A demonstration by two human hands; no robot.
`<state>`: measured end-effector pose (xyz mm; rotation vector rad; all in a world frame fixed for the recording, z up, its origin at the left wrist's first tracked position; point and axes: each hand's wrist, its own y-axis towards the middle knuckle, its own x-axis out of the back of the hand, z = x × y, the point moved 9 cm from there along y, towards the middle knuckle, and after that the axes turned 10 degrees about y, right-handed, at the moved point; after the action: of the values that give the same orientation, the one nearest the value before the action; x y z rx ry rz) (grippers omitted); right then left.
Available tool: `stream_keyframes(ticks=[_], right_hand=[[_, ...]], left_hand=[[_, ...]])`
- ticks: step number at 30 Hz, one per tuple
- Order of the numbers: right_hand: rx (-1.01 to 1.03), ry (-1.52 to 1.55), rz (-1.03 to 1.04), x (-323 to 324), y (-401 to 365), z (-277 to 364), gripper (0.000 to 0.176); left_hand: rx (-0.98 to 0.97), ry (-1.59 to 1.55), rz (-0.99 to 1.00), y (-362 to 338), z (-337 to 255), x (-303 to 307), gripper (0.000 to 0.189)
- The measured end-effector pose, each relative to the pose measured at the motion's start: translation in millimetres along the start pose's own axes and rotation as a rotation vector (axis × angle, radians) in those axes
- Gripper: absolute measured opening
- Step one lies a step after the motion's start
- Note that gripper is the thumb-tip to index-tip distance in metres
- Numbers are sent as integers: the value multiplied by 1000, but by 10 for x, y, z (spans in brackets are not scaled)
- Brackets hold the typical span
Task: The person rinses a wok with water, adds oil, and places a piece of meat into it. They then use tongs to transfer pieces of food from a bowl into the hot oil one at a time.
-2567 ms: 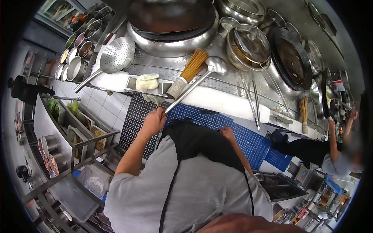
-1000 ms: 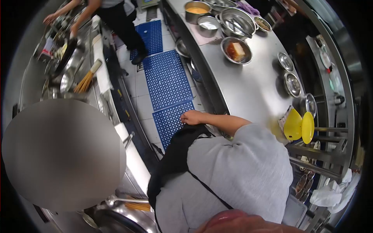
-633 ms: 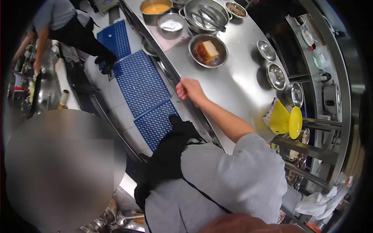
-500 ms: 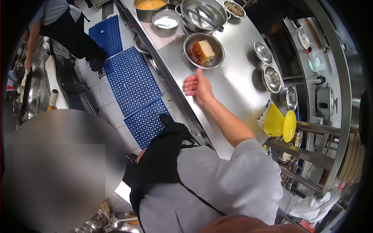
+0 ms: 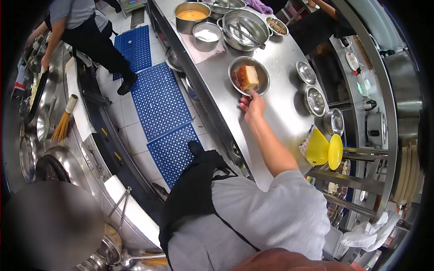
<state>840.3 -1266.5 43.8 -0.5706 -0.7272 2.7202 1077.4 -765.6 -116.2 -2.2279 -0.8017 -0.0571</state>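
My right hand [image 5: 254, 107] is at the near rim of a round metal bowl [image 5: 233, 74] on the steel table, thumb over the edge and fingers curled beneath it. Inside the bowl lies a thick block of food [image 5: 247, 77] with a glossy brown crust and a pale cut side. My left hand is out of view. Just beyond the bowl stand a two-handled metal strainer [image 5: 226, 28] with tongs [image 5: 246, 34] lying in it, a small metal pot [image 5: 206, 43] and a deeper pot of orange liquid [image 5: 191, 15].
Metal bowls [image 5: 315, 100] line the table's right edge, beside a yellow container [image 5: 318, 147]. A smaller bowl of chopped food [image 5: 276, 26] sits farther back. Blue mats [image 5: 162, 101] cover the aisle floor. At the left stove, a person [image 5: 86, 36] holds a pan; a bamboo brush [image 5: 65, 118] lies nearby.
My right hand has moved forward from short of the bowl to its near rim and closed there. The view has shifted, showing more of the stove at left.
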Motion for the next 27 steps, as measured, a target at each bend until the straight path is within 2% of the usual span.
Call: stream_keyframes(ticks=[3,6,10,11,14,17,20,27], right_hand=[[11,135,-27,192,-335,-74,34],[-33,47,134,171,-680,-250,38],[187,-354,486,-54,-794,-362,39],[212,-459,522,-52,-794,-366,37],[686,-808,627,-123,-704,-362,27],[1007,-870,694,-377,-1214,-145,19],[1026,-975,701,-431,-1323,-165,17],[1057,-986,702,-430,-1326,-150,19]], left_hand=[[0,-14,-9,-68,94,38,34],[4,-25,-19,-138,204,76,34],[8,-36,-33,-222,322,107,33],[7,-36,-37,-236,341,117,33],[9,-42,-40,-272,398,132,33],[15,-46,-49,-311,473,158,33],[16,-48,-53,-320,514,173,33],[25,-44,-52,-323,581,215,33]])
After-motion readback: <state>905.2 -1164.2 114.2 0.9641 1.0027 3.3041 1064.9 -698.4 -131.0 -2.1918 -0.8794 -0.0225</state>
